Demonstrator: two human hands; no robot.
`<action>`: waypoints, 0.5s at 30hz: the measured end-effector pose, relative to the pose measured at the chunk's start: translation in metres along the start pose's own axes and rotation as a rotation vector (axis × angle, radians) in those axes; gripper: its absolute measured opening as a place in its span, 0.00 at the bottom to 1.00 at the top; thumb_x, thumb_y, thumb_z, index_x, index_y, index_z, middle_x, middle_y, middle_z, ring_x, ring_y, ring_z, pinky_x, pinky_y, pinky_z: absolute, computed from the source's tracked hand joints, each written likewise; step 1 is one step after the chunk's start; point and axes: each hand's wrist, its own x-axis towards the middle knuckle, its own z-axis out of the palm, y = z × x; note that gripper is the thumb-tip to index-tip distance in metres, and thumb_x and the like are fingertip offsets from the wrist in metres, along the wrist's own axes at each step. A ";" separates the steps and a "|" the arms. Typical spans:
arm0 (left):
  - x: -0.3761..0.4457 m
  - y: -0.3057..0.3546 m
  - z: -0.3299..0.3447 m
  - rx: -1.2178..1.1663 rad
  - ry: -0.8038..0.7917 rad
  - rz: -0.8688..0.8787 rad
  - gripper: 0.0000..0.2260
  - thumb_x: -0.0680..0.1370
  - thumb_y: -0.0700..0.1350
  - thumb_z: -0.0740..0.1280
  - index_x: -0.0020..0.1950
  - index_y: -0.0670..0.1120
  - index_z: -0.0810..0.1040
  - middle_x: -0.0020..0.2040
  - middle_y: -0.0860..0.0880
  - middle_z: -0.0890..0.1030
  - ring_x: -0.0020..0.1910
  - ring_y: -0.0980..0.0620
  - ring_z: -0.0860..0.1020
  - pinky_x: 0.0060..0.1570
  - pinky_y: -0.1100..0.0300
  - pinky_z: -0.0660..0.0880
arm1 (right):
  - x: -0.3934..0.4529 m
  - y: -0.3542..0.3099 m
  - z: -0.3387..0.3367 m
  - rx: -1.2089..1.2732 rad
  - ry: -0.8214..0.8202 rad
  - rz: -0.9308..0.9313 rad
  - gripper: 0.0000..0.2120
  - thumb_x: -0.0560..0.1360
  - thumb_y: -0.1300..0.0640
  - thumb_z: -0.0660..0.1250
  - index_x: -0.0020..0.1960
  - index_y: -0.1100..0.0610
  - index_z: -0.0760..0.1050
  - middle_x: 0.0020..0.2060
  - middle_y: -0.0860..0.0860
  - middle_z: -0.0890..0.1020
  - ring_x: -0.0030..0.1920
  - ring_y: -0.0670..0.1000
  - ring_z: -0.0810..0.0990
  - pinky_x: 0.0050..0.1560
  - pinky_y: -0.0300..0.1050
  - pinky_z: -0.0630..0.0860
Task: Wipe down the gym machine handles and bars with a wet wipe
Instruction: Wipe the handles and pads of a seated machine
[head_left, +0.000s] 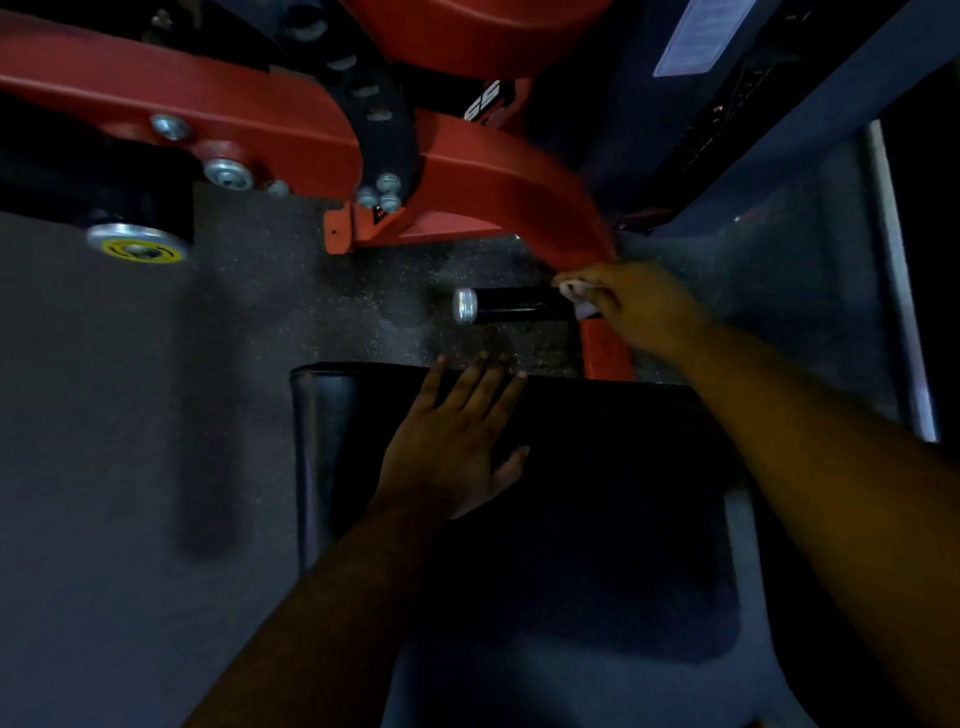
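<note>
1. Mid-wipe: right hand (641, 306) curled round wet wipe (574, 291), pressed at inner end of black handle (511, 306).
2. Left hand (457, 441) flat, fingers straight, on seat pad (597, 467) just below handle (bracing, probably).
3. Likely left: rest of handle, red bar (498, 176) above it.
4. Wipe mostly hidden by fingers; scene dim, blurred.

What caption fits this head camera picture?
Right hand wipes black handle with wet wipe; left hand rests on seat pad.
</note>
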 end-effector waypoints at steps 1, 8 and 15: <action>0.000 0.000 0.000 -0.002 -0.004 0.000 0.35 0.82 0.66 0.50 0.85 0.48 0.54 0.83 0.45 0.60 0.83 0.47 0.54 0.79 0.37 0.49 | -0.006 0.001 0.000 0.000 0.039 0.009 0.13 0.83 0.61 0.62 0.66 0.58 0.80 0.59 0.55 0.84 0.56 0.51 0.82 0.55 0.24 0.71; 0.001 -0.001 0.002 -0.009 -0.028 0.011 0.34 0.83 0.66 0.48 0.84 0.49 0.55 0.83 0.45 0.57 0.83 0.46 0.52 0.80 0.37 0.47 | 0.004 -0.048 0.050 -0.275 0.095 -0.507 0.18 0.81 0.58 0.59 0.68 0.53 0.77 0.67 0.54 0.80 0.64 0.56 0.81 0.63 0.56 0.79; 0.000 0.001 0.000 0.004 0.007 0.002 0.35 0.82 0.66 0.51 0.84 0.48 0.55 0.83 0.44 0.59 0.83 0.46 0.54 0.79 0.37 0.50 | -0.016 0.029 0.030 -0.492 0.145 -0.542 0.19 0.84 0.59 0.56 0.72 0.64 0.71 0.71 0.60 0.73 0.70 0.59 0.75 0.77 0.46 0.64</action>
